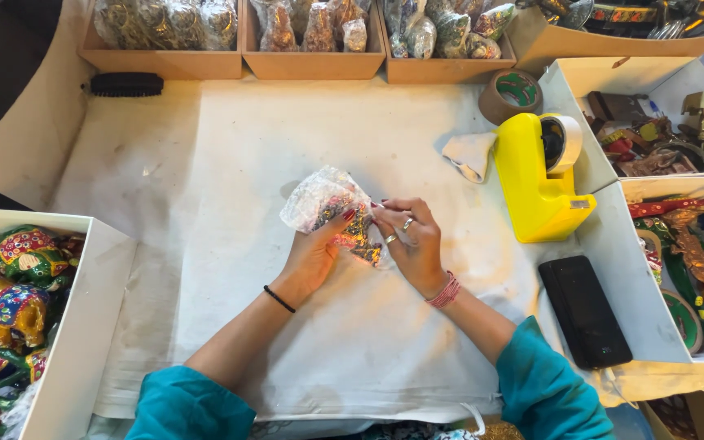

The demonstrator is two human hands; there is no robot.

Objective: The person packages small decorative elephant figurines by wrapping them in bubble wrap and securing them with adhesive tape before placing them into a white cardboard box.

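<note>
Our left hand (313, 254) and right hand (413, 244) close their fingers on a small painted figurine (358, 236) half inside a clear plastic bag (319, 198), above the middle of the white cloth (246, 204). Toward its right edge stand a yellow tape dispenser (535, 183) and a black case (584, 311); at the left edge, a box of painted elephants (18, 285).

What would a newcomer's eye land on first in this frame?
Probably the two hands at the centre of the white cloth-covered table: the left hand and right hand together hold a small painted figurine partly in a clear bubble-wrap bag. Next comes the bright yellow tape dispenser just right of them, then the box of colourful painted elephant figurines at the left edge.
</note>
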